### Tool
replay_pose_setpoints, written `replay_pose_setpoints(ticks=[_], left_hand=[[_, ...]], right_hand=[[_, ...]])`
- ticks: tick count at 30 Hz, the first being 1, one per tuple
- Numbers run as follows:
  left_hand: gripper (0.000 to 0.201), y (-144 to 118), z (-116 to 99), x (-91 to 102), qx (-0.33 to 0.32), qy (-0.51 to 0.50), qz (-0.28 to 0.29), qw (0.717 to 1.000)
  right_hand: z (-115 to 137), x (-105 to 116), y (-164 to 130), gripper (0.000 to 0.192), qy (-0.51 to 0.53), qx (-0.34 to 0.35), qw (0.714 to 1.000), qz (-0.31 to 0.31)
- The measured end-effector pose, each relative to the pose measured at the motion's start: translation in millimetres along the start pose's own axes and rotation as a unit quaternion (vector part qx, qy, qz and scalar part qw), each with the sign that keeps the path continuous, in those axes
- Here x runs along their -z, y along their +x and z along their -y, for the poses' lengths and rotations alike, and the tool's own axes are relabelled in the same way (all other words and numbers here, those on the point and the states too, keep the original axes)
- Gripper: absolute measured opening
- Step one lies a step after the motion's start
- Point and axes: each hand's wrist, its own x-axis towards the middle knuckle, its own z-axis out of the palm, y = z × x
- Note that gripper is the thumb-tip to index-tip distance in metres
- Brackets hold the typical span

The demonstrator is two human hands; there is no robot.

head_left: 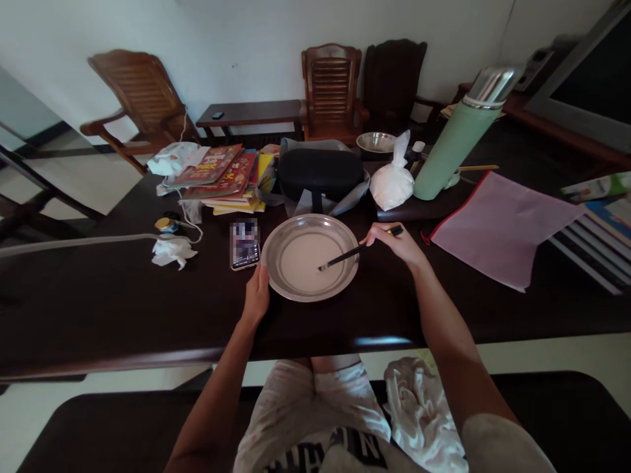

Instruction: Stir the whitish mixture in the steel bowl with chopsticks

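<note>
A round metal plate (276, 276) holding pale liquid sits on the dark wooden table (98, 309) in front of me. My left hand (256, 292) rests against the plate's left rim, steadying it. My right hand (394, 242) grips a pair of dark chopsticks (345, 256) from the right, and their tips dip into the liquid near the plate's middle. A phone (245, 244) lies flat just left of the plate, close to my left hand.
Behind the plate lie a black pouch (320, 172), stacked books (221, 177), a tied white bag (392, 180), a green thermos (456, 141) and a small metal bowl (375, 141). A pink folder (497, 226) and more books (599, 243) lie right. Crumpled tissue (171, 251) sits left. Wooden chairs stand behind.
</note>
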Motion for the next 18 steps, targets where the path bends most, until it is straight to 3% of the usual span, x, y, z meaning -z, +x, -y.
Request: replay_pose_setpoints(ticks=[4, 6, 11, 14, 18], left_hand=[[0.08, 0, 0, 0.2, 0.001, 0.008, 0.001, 1.0], [0.079, 0, 0, 0.4, -0.003, 0.01, 0.003, 1.0], [0.08, 0, -1, 0.6, -0.004, 0.018, -0.002, 1.0], [0.078, 0, -1, 0.7, -0.004, 0.023, 0.005, 1.0], [0.072, 0, 1, 1.4, -0.01, 0.036, -0.012, 0.999]], right_hand=[[0, -11, 2, 0.042, -0.005, -0.006, 0.996, 0.088], [-2, -14, 4, 0.041, -0.021, 0.011, 0.996, 0.081], [-3, -1, 2, 0.043, -0.022, 0.014, 1.0, -0.014], [1, -1, 0, 0.046, -0.005, -0.019, 0.999, 0.027], [0, -11, 3, 0.041, -0.018, 0.007, 0.996, 0.083]])
